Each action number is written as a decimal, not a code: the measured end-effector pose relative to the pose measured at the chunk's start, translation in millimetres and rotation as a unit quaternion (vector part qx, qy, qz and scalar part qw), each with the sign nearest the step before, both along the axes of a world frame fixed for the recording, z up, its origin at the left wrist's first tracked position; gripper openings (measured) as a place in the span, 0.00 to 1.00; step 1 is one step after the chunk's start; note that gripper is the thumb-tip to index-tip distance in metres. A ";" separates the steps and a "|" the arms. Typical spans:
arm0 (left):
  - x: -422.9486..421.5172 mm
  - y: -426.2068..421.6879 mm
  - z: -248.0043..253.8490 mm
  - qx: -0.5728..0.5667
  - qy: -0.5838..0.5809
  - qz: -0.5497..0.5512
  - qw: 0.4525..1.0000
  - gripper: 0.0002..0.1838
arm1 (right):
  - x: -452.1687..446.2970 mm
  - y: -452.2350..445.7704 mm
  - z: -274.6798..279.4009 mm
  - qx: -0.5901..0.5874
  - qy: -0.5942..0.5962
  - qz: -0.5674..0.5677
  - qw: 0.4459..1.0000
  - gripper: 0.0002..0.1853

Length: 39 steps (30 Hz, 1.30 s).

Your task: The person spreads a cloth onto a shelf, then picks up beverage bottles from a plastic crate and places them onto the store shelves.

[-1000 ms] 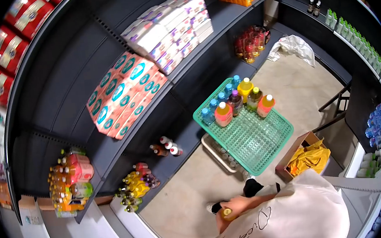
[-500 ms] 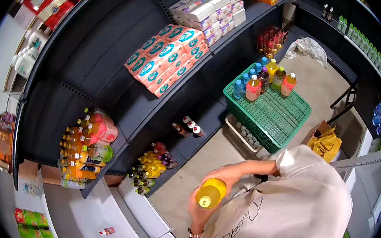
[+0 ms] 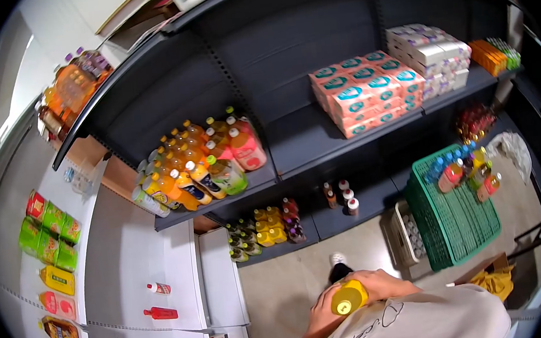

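Note:
Near the bottom centre, a yellow bottle (image 3: 349,297) with a pale yellow cap is held between both hands, close to the shirt. My left hand (image 3: 324,314) wraps its left side, and a bracelet shows at that wrist. On the bottle's other side, my right hand (image 3: 380,283) has its fingers pressed against it. Beyond the hands, yellow bottles (image 3: 269,226) stand in rows on the low shelf, between dark green-capped bottles (image 3: 243,240) and purple-capped ones (image 3: 294,228).
A green crate (image 3: 454,216) with several bottles on top stands at the right, beside a beige basket (image 3: 402,234). Pink tissue packs (image 3: 371,94) and many drinks (image 3: 198,166) fill the middle shelf. A white shelf unit (image 3: 138,247) stands at the left.
The view has swung left, so the shelves and crate appear farther right. The bottle, mostly hidden in the hands at first, now shows clearly between them. Both hands still hold it.

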<state>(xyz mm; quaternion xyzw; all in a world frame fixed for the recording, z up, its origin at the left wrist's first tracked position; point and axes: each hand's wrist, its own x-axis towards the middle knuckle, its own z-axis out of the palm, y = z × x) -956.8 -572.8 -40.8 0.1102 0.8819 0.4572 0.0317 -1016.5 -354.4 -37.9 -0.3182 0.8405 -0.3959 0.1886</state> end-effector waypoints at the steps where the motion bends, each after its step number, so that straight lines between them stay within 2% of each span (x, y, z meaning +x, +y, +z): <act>1: -9.0 -5.6 -1.0 0.000 0.011 0.004 1.000 0.35 | -9.5 -5.6 3.2 0.019 -0.007 -0.004 1.000 0.35; 6: -63.6 -43.0 7.6 -0.013 0.097 0.043 0.994 0.35 | -77.9 -54.4 -5.0 -0.047 0.084 -0.004 0.995 0.36; 9: -108.3 -75.6 15.9 -0.036 0.129 0.043 0.990 0.39 | -131.5 -86.1 -13.7 -0.070 0.144 0.011 0.987 0.35; 11: -138.9 -93.8 16.5 -0.054 0.176 0.049 0.982 0.42 | -170.8 -108.8 -10.8 -0.130 0.198 -0.010 0.972 0.35; 15: -198.0 -109.6 30.0 -0.079 0.230 0.170 0.955 0.41 | -252.5 -148.9 5.1 -0.163 0.255 -0.067 0.951 0.37; 16: -216.0 -112.9 22.4 -0.007 0.209 0.188 0.960 0.40 | -274.1 -158.4 7.5 -0.186 0.259 -0.078 0.945 0.38; 18: -266.2 -118.9 -1.4 0.144 0.164 0.218 0.951 0.38 | -331.3 -180.0 6.8 -0.197 0.182 -0.120 0.956 0.41; 19: -283.3 -120.8 1.7 0.161 0.131 0.195 0.959 0.33 | -354.0 -185.7 0.9 -0.201 0.175 -0.116 0.957 0.42; 23: -345.3 -128.6 -20.9 0.135 0.166 0.172 0.962 0.33 | -415.6 -199.8 -10.1 -0.182 0.123 -0.116 0.969 0.46; 26: -379.9 -136.2 -50.6 0.103 0.134 0.189 0.967 0.31 | -438.1 -208.8 -18.2 -0.170 0.139 -0.116 0.969 0.47; 30: -412.4 -139.5 -120.8 0.222 0.110 0.187 0.951 0.28 | -450.6 -211.7 -26.7 -0.161 0.175 -0.079 0.968 0.47; 31: -412.9 -137.7 -117.5 0.234 0.099 0.190 0.948 0.27 | -452.8 -212.8 -26.9 -0.174 0.171 -0.088 0.966 0.47; 33: -414.8 -138.0 -114.0 0.186 0.100 0.207 0.955 0.28 | -451.7 -216.1 -31.5 -0.200 0.157 -0.111 0.961 0.48; 34: -417.2 -139.3 -112.7 0.160 0.103 0.212 0.959 0.28 | -449.3 -219.3 -37.7 -0.223 0.100 -0.144 0.959 0.47; 36: -423.9 -142.9 -110.0 0.184 0.077 0.223 0.954 0.23 | -442.6 -221.6 -48.2 -0.283 0.014 -0.197 0.938 0.46; 39: -429.7 -147.5 -114.7 0.216 0.039 0.234 0.947 0.17 | -438.5 -221.5 -84.9 -0.288 0.017 -0.210 0.934 0.45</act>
